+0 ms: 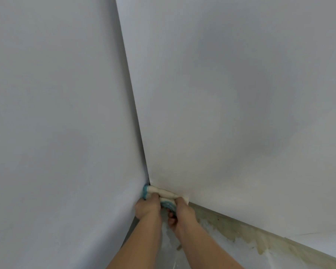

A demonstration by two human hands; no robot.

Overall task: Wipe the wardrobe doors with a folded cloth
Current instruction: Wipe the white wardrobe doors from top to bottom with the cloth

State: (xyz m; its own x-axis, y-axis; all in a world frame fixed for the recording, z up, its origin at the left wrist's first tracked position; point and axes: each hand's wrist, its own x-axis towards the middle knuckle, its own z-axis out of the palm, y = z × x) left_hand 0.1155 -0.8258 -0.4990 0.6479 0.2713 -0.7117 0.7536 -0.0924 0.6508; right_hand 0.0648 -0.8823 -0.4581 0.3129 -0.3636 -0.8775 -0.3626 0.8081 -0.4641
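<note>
Pale wardrobe doors fill my view; at six o'clock my left hand and right hand both grip the folded cloth against the bottom edge. I'd press evenly.

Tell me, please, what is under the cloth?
The cloth, gripped by the left hand and right hand, sits at the bottom corner of the right door. The surface beneath it is covered.
</note>
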